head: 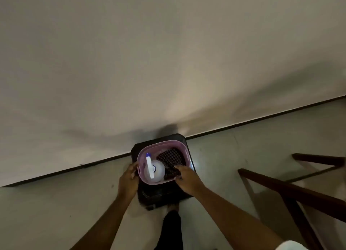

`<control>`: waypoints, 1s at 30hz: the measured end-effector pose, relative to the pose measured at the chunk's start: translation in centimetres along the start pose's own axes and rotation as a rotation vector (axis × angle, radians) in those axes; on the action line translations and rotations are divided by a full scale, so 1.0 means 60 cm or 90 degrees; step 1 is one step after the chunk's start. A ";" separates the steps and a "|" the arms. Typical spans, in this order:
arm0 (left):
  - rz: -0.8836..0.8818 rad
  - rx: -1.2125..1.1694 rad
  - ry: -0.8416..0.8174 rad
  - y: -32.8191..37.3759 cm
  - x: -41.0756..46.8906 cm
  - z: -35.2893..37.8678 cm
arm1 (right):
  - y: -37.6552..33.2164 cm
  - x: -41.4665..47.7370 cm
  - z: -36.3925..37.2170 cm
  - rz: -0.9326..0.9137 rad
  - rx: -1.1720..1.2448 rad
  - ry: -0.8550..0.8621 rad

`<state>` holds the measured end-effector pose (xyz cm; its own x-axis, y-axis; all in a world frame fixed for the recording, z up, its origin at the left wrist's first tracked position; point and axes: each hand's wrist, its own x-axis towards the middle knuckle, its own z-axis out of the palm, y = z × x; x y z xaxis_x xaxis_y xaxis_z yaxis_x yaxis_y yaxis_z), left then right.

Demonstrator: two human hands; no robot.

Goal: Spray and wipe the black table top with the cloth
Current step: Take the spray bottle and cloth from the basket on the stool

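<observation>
A small black table (161,195) stands against the wall. On it sits a pink basket (162,143). Inside the basket stands a white spray bottle (154,170) with a white-and-blue nozzle, and beside it lies a dark checked cloth (169,158). My left hand (129,180) grips the basket's left rim. At the near right rim my right hand (185,177) grips the basket, its fingers reaching over the edge by the cloth.
A pale wall with a dark skirting line runs behind the table. Dark wooden furniture (292,189) stands to the right on the light floor. My dark trouser leg (171,229) and foot are just in front of the table.
</observation>
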<state>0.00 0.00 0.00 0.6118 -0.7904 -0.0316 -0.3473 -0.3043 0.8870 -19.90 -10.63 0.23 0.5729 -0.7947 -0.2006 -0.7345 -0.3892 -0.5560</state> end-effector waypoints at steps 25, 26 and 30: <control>-0.262 0.034 0.023 -0.335 0.201 -0.114 | -0.180 0.362 0.453 -0.045 -0.192 -0.316; -0.266 0.021 0.029 -0.350 0.199 -0.114 | -0.172 0.362 0.471 0.008 -0.111 -0.295; -0.284 -0.009 0.032 -0.399 0.181 -0.111 | -0.136 0.341 0.516 0.174 0.235 -0.254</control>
<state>19.70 2.22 -18.52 0.7339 -0.5559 -0.3904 -0.0321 -0.6024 0.7975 9.09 -9.32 -24.29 0.5259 -0.5792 -0.6229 -0.7407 0.0480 -0.6701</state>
